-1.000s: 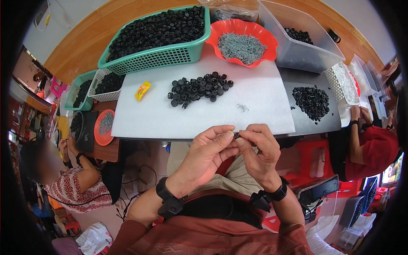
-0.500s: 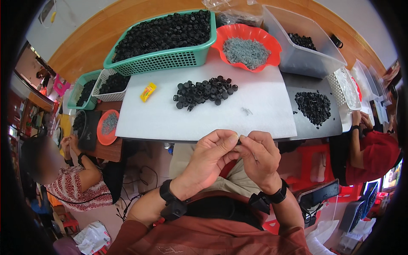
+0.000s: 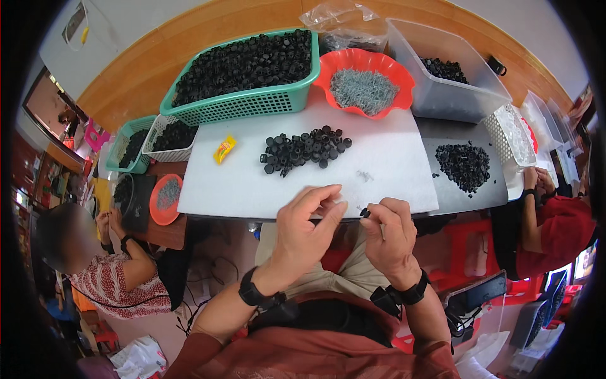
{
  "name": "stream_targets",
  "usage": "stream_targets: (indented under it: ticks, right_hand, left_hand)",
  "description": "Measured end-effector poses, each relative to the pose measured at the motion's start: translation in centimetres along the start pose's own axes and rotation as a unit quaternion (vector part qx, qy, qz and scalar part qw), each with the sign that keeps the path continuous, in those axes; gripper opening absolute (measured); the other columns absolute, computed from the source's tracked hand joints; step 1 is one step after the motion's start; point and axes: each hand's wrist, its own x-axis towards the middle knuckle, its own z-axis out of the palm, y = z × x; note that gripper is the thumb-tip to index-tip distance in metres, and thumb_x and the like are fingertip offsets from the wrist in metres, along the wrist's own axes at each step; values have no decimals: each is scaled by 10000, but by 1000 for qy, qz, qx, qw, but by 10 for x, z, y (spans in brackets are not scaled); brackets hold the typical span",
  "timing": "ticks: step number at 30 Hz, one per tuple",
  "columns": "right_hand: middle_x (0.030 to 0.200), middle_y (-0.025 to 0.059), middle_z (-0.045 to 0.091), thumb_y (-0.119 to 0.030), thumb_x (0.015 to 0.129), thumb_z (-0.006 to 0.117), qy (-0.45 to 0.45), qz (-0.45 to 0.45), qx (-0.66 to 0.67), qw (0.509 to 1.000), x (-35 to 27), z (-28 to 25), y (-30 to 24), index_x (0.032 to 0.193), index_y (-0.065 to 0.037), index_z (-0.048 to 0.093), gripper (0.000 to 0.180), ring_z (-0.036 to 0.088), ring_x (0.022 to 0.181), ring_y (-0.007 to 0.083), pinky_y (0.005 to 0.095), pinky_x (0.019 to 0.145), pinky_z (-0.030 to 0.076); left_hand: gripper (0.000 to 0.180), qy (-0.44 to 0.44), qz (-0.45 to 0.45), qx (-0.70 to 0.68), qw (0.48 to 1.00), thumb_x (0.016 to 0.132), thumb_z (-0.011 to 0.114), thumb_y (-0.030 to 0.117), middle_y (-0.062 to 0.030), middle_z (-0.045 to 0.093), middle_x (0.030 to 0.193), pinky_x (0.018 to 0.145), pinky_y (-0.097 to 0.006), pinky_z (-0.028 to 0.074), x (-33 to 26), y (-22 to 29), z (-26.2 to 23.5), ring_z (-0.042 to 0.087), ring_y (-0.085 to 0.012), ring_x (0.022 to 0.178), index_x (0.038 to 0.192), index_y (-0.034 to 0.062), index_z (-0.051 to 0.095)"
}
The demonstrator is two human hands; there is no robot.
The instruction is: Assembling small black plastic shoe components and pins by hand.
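The right hand [image 3: 389,239] pinches a small black piece [image 3: 365,213] by the near side of the counter [image 3: 218,192]; the left hand [image 3: 304,227] has just drawn away, fingertips apart, leaving the piece to one hand.

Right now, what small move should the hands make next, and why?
Perhaps ease the left hand toward the small black part: the right hand pinches that part at its fingertips, while the left hand is apart from it.
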Motion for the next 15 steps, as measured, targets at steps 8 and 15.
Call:
stream_targets:
  ticks: [8, 15]
  right_hand:
    - [1018, 156, 613, -32, 923, 744, 17, 54, 58, 997, 1, -13, -1, 1122, 5, 625, 235, 665, 678, 214, 310, 573, 553]
    - [1015, 155, 615, -19, 917, 747, 15, 82, 89, 993, -4, -19, -2, 1116, 16, 627, 235, 666, 698, 212, 308, 594, 547]
  left_hand:
    - [178, 75, 288, 504, 811, 855, 756, 87, -89, 648, 932, 714, -417, 534, 55, -17, -16, 644, -307, 839, 1026, 39, 736]
    - [116, 62, 261, 562, 783, 870, 743, 94, -89, 624, 899, 705, -420, 535, 63, -22, -17, 644, -297, 822, 973, 47, 718]
